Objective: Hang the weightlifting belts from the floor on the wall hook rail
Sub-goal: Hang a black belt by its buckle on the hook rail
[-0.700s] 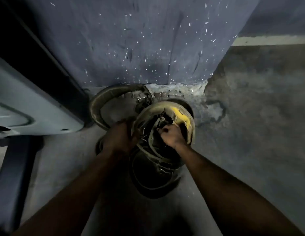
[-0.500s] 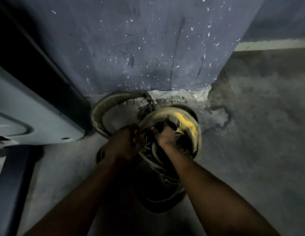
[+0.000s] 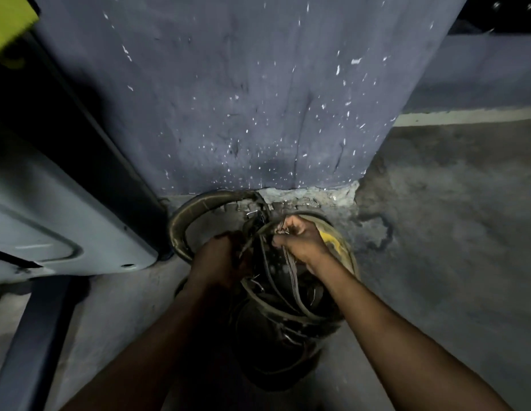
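A tangle of dark, curled weightlifting belts (image 3: pixel 285 327) lies on the concrete floor at the foot of a blue pillar. One olive belt (image 3: pixel 196 207) arcs out to the left of the pile. Another belt with a yellow patch (image 3: pixel 335 243) curves around the right side. My left hand (image 3: pixel 219 262) grips a belt strap at the left of the tangle. My right hand (image 3: pixel 299 240) is curled round a thin strap at the top of the pile. No hook rail is in view.
The blue pillar (image 3: pixel 243 99) with white speckles stands directly behind the pile. A pale grey machine panel (image 3: pixel 59 221) and a dark frame bar (image 3: pixel 33 345) crowd the left side. Bare concrete floor (image 3: pixel 451 247) spreads to the right, with a white wall stripe (image 3: pixel 465 117) beyond.
My right hand has moved up to the pile's top edge, pulling a strap. My left hand stays on the left of the tangle. The camera has tilted up along the pillar.
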